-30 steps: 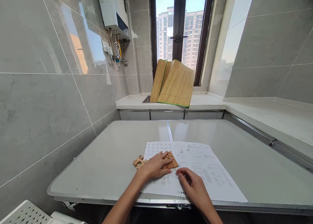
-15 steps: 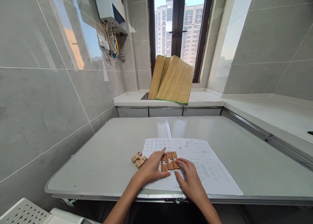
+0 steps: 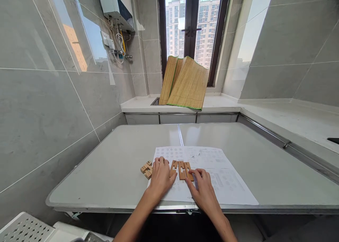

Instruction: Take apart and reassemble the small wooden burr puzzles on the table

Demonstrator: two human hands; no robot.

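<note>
Your right grip [image 3: 203, 188] meets the right-hand wooden piece [image 3: 186, 165] on a printed sheet of paper [image 3: 230, 182], while your left grip [image 3: 159, 178] lies palm-down at the opposite end of a short row. The middle wooden piece [image 3: 181, 171] sits between, with the left-hand wooden piece [image 3: 173, 164] slanting away from it, partly behind your thumb. A sideways push from either thumb could knock the row askew, and a dragging palm could slide the loose paper across the pale worktop [image 3: 106, 175] or nudge the interlocked blocks [image 3: 146, 169] just outside your left grip. On the right, your thumb and fingers stand partly parted, tips at the piece; whether they pinch it, you cannot tell from here. On the left, your thumb is spread toward the slanted piece, the palm's underside hidden.
</note>
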